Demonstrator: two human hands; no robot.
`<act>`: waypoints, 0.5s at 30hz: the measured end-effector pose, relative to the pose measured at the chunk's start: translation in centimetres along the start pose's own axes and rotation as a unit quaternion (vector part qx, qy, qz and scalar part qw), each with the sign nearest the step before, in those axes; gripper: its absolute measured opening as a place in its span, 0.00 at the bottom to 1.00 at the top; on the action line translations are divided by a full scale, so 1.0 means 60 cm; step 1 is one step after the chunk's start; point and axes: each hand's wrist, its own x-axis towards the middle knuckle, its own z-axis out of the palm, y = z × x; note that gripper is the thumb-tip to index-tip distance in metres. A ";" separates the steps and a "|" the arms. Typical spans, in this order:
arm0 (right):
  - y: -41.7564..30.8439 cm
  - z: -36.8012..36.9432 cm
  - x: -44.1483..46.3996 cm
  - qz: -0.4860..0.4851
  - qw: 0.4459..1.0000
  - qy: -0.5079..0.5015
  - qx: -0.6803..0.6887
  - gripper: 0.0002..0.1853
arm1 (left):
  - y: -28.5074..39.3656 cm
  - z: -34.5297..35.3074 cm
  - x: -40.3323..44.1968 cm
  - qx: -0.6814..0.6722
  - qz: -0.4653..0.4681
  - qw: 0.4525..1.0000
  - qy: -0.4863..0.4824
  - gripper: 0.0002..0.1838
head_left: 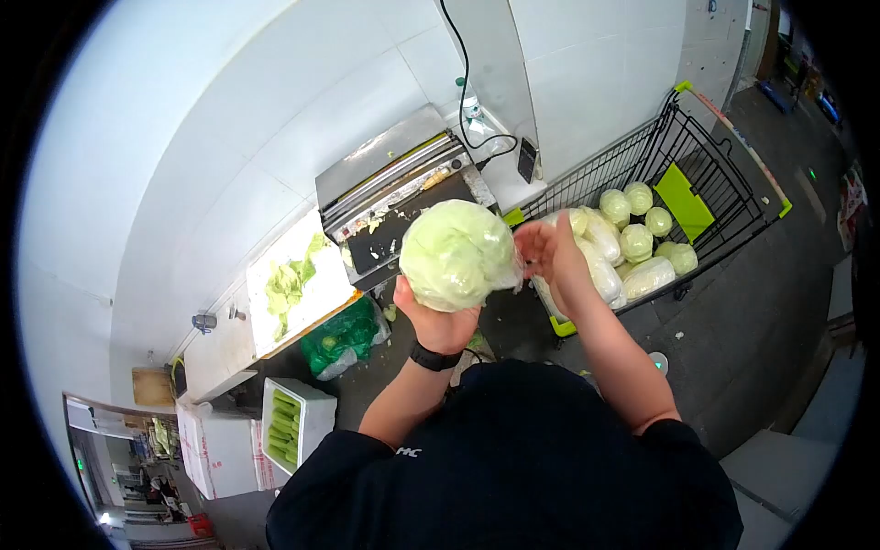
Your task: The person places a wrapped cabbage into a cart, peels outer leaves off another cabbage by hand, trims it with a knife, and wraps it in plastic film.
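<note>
A pale green cabbage [454, 252] is held up in front of me, with clear plastic film [506, 268] over its right side. My left hand [435, 319], with a dark band at the wrist, supports it from below, fingers wrapped round its underside. My right hand [553, 259] is at the cabbage's right side beside the loose film, its fingers apart and slightly bent. Whether those fingertips touch the film is hard to tell. Behind the cabbage is a wrapping machine [394, 183] with a dark plate scattered with leaf bits.
A shopping cart [632, 147] holding several wrapped cabbages [637, 243] stands at right. Loose leaves [289, 284] lie on the white counter [261, 321]. Below are a green bag [339, 339] and a white foam box [316, 417] of green vegetables. A black cable [466, 64] hangs by the wall.
</note>
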 end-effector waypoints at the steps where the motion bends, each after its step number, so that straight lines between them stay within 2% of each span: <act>1: 0.006 0.002 -0.009 0.008 1.000 -0.001 0.002 0.28 | 0.002 -0.003 -0.001 -0.009 -0.005 0.999 0.033 0.48; 3: 0.004 0.005 -0.031 -0.005 0.993 -0.057 -0.103 0.22 | 0.004 -0.013 0.000 -0.021 -0.031 0.999 0.018 0.47; 4: 0.002 0.006 -0.034 -0.007 0.993 -0.055 -0.103 0.22 | 0.003 -0.005 0.000 -0.059 -0.047 0.997 -0.009 0.46; 6: 0.002 0.014 -0.034 -0.045 0.991 -0.118 0.039 0.12 | 0.006 0.007 0.000 -0.095 -0.061 0.993 -0.035 0.44; 8: 0.005 0.017 -0.031 -0.058 0.990 -0.120 0.038 0.10 | 0.011 0.018 0.001 -0.153 -0.095 0.980 -0.084 0.44; 9: 0.007 0.018 -0.028 -0.070 0.989 -0.122 0.036 0.09 | 0.013 0.027 0.001 -0.153 -0.095 0.980 -0.084 0.44; 11: 0.019 0.019 -0.021 -0.079 0.986 -0.135 0.061 0.08 | 0.018 0.044 -0.001 -0.180 -0.107 0.977 0.035 0.45; 13: 0.037 0.022 -0.013 -0.089 0.981 -0.148 0.090 0.08 | 0.024 0.048 -0.003 -0.180 -0.108 0.977 0.033 0.44; 15: 0.056 0.025 -0.005 -0.176 0.975 -0.123 0.061 0.08 | 0.025 0.046 -0.004 -0.178 -0.112 0.977 0.030 0.43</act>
